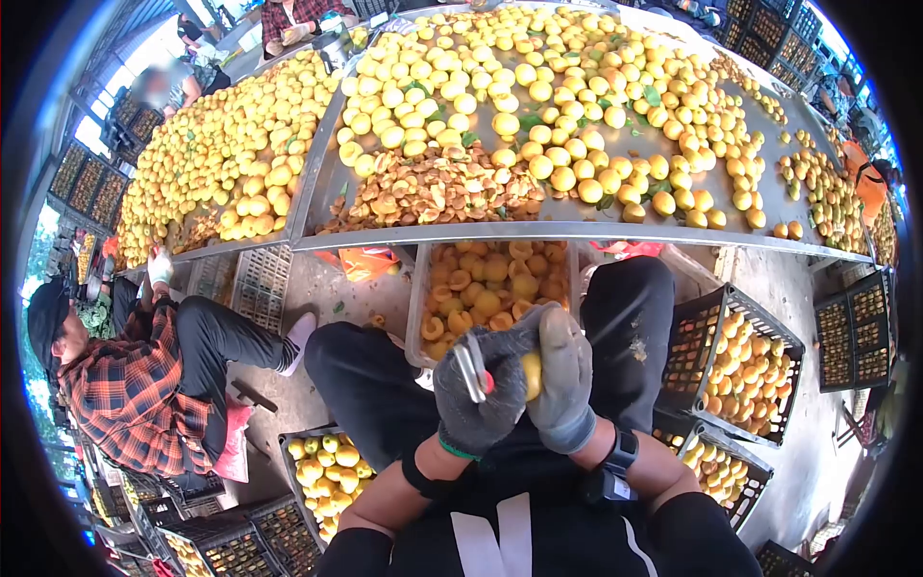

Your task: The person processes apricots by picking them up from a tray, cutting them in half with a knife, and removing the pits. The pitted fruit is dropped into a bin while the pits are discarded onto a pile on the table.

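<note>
In front of my lap, my left hand [484, 389], in a dark grey glove, is closed around a narrow metal tool [471, 367] with a red spot near its lower end. Its working end is hidden. My right hand [562, 380], in a lighter grey glove, touches the left and is closed on a yellow apricot [532, 373], partly covered by both hands' fingers. Just beyond the hands, a pale crate [415, 317] between my knees holds apricot halves [490, 284].
A metal-edged table [433, 234] carries heaps of whole apricots [577, 144] and a pile of brown pits [442, 188]. Black crates of apricots [740, 370] stand at my right, another apricot crate [332, 471] at my left. A person in a plaid shirt [144, 409] sits at left.
</note>
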`<state>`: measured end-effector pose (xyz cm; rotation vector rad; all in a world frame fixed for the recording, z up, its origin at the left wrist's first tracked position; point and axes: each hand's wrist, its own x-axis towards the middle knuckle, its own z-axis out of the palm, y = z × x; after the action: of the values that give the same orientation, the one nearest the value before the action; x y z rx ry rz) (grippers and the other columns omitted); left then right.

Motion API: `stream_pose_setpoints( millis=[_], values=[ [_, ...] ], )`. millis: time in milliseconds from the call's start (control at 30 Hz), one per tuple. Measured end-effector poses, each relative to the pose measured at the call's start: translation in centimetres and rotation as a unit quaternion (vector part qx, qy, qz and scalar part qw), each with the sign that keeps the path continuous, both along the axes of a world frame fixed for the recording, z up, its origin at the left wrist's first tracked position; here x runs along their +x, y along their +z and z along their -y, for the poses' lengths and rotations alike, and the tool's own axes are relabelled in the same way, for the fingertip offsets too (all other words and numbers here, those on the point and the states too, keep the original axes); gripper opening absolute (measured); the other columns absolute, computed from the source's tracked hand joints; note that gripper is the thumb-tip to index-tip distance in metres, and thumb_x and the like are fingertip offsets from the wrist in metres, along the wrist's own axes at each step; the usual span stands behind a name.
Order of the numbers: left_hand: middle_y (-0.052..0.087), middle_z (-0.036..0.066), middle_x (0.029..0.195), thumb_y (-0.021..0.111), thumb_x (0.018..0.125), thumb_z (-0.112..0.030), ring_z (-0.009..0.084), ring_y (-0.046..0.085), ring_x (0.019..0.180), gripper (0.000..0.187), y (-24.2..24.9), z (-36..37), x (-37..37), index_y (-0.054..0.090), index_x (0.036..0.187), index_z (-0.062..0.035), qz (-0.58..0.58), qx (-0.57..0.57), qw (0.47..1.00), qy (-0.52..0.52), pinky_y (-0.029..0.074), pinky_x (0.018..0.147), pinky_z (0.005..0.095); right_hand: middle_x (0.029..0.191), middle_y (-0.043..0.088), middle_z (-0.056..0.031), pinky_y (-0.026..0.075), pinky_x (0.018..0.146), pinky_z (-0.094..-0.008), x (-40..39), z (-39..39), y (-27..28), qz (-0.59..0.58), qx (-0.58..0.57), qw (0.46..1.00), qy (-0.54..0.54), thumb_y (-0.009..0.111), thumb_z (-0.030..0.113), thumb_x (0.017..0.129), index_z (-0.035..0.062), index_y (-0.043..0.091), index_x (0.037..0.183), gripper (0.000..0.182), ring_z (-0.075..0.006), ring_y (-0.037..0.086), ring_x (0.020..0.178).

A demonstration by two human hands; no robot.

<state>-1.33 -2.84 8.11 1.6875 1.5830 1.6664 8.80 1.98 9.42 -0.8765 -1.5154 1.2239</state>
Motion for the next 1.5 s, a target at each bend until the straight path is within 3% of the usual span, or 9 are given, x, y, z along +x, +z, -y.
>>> stream_pose_setpoints(
  millis=[267,300,367,500,767,833,1033,1267,1500],
  values=[
    [0.065,0.004,0.099,0.055,0.095,-0.014,0.009,0.058,0.091,0.021,-2.8,-1.7,0.1,0.062,0.109,0.0007,0.368,-0.078,0.926,-0.017,0.047,0.079,0.0258,0.086,0.058,-0.0141,0.044,0.064,-0.0337,-1.6,-2.7,-6.7,0.125,0.403,0.883,-0.205,0.038,0.02,0.098,-0.0011,0.056,0.092,0.029,-0.0278,0.054,0.072],
    [0.065,0.004,0.102,0.055,0.095,-0.013,0.009,0.058,0.092,0.022,-4.1,-2.1,-0.8,0.061,0.111,0.001,0.366,-0.139,0.919,-0.035,0.047,0.081,0.0255,0.088,0.06,-0.0097,0.046,0.064,-0.0299,-1.5,-2.7,-7.6,-0.01,0.065,0.995,-0.081,0.037,0.033,0.098,0.0023,0.057,0.095,0.037,-0.0215,0.057,0.076],
    [0.063,0.003,0.097,0.051,0.097,-0.014,0.0075,0.056,0.082,0.03,-4.7,-1.8,-1.7,0.056,0.124,-0.0002,0.297,-0.216,0.928,-0.067,0.047,0.072,0.0232,0.09,0.064,-0.0059,0.05,0.058,-0.0265,0.8,-3.1,-6.4,-0.087,-0.439,0.882,0.149,0.037,0.05,0.097,0.0088,0.059,0.101,0.046,-0.0143,0.061,0.078],
    [0.062,-0.001,0.098,0.06,0.091,-0.009,0.0039,0.052,0.082,0.03,-3.6,0.0,-4.0,0.059,0.121,-0.0054,0.31,-0.29,0.9,-0.097,0.045,0.071,0.0204,0.092,0.062,-0.0048,0.05,0.054,-0.0259,2.7,-2.4,-6.7,-0.235,-0.553,0.774,0.198,0.045,0.048,0.095,0.0092,0.055,0.106,0.041,-0.0147,0.061,0.07],
    [0.058,-0.003,0.077,0.068,0.083,-0.008,0.0024,0.05,0.069,0.028,-1.6,1.6,-5.3,0.064,0.11,-0.0035,0.062,-0.342,0.933,-0.093,0.043,0.06,0.0216,0.114,0.05,-0.0061,0.041,0.094,-0.0279,6.1,-2.9,-4.8,0.072,-0.027,0.949,0.305,0.081,0.003,0.069,0.0073,0.036,0.131,0.077,-0.0152,0.051,0.105],
    [0.064,0.015,0.08,0.073,0.079,-0.033,0.0295,0.064,0.071,0.037,-1.4,1.9,-5.1,0.065,0.099,-0.0024,-0.075,-0.384,0.917,-0.079,0.051,0.067,0.0348,0.115,0.05,-0.0059,0.041,0.094,-0.0279,6.0,-2.5,-3.8,-0.034,-0.125,0.942,0.31,0.079,0.002,0.071,0.0074,0.037,0.13,0.073,-0.0146,0.05,0.106],
    [0.065,0.015,0.088,0.072,0.078,-0.037,0.0344,0.064,0.077,0.039,-2.7,2.6,-3.8,0.063,0.098,-0.0048,-0.326,-0.259,0.909,-0.013,0.051,0.065,0.0408,0.112,0.053,-0.0048,0.041,0.093,-0.0275,6.0,-1.5,-3.4,-0.159,-0.28,0.9,0.294,0.073,0.0,0.075,0.0072,0.043,0.125,0.058,-0.0136,0.052,0.104],
    [0.063,0.016,0.09,0.079,0.072,-0.031,0.0331,0.064,0.081,0.045,-1.4,2.8,-3.2,0.06,0.103,-0.0049,-0.227,-0.377,0.887,-0.14,0.051,0.07,0.039,0.102,0.055,-0.0021,0.047,0.081,-0.0232,6.1,-0.7,-3.6,-0.118,-0.281,0.904,0.301,0.069,0.001,0.082,0.0046,0.056,0.107,0.028,-0.0096,0.055,0.092],
    [0.063,0.015,0.092,0.081,0.071,-0.026,0.0273,0.064,0.086,0.059,-1.7,3.0,-3.8,0.051,0.117,-0.0045,-0.015,-0.319,0.934,-0.163,0.051,0.078,0.0367,0.109,0.051,-0.0042,0.041,0.089,-0.028,6.2,-0.8,-4.5,-0.009,-0.03,0.956,0.292,0.083,0.01,0.07,0.0056,0.052,0.112,0.052,-0.0139,0.05,0.101]
  ],
)
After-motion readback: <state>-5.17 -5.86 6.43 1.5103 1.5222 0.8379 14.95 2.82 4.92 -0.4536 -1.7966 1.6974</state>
